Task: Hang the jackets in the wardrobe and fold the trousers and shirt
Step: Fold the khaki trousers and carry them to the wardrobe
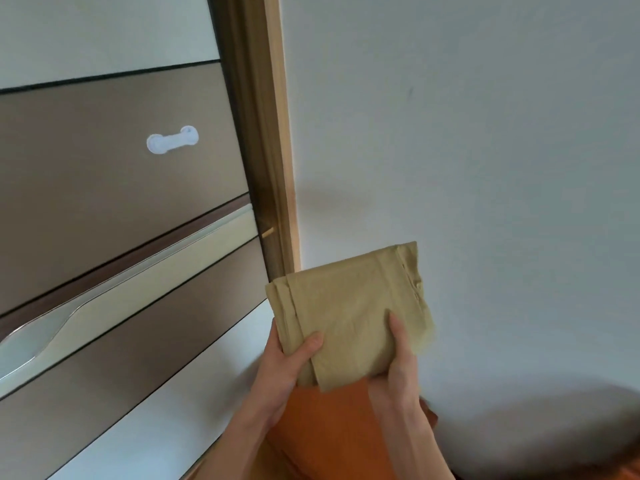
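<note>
The folded khaki garment (349, 313) is held up beside the wardrobe (121, 202), left hand (280, 368) and right hand (398, 368) both gripping its near edge, thumbs clamped on top.

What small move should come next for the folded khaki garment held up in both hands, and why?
Probably lower it onto a surface: the khaki garment is already a compact fold, gripped by the left hand and right hand in mid-air above orange fabric.

bare forearms, no sleeves visible, orange garment (332, 431)
</note>
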